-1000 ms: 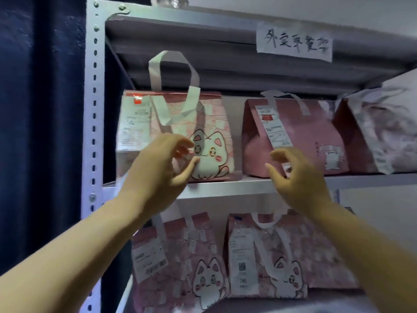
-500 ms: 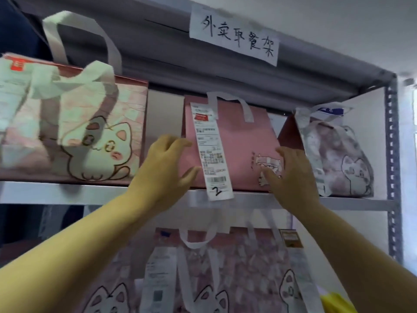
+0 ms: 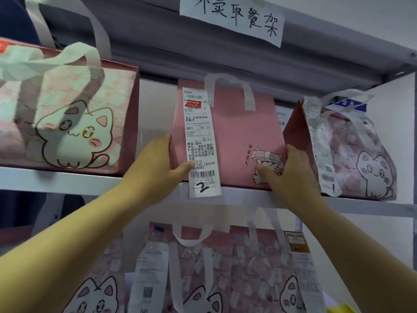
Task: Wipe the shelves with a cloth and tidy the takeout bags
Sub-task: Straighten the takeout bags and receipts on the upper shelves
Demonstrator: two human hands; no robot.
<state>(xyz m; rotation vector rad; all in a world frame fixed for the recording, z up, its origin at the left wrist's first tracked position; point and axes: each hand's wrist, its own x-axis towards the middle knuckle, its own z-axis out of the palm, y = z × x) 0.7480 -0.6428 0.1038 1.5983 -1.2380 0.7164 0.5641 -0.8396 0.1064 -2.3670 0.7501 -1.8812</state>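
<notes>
A plain pink takeout bag [image 3: 237, 132] with a long white receipt [image 3: 199, 143] stands in the middle of the grey metal shelf [image 3: 67, 181]. My left hand [image 3: 155, 170] grips its left lower side, thumb on the front over the receipt. My right hand [image 3: 291, 175] grips its right lower side over the small cat print. A larger cat-print bag [image 3: 67, 114] stands to the left and a marbled cat bag [image 3: 352, 150] to the right. No cloth is in view.
A handwritten paper sign [image 3: 234, 16] is taped to the shelf above. Several more pink cat bags [image 3: 203, 274] fill the shelf below. A yellow object [image 3: 340, 309] peeks in at the bottom right. A white wall lies behind and to the right.
My view swung right from the left bag to the middle bag. Both hands moved onto the middle pink bag and closed on its two lower sides.
</notes>
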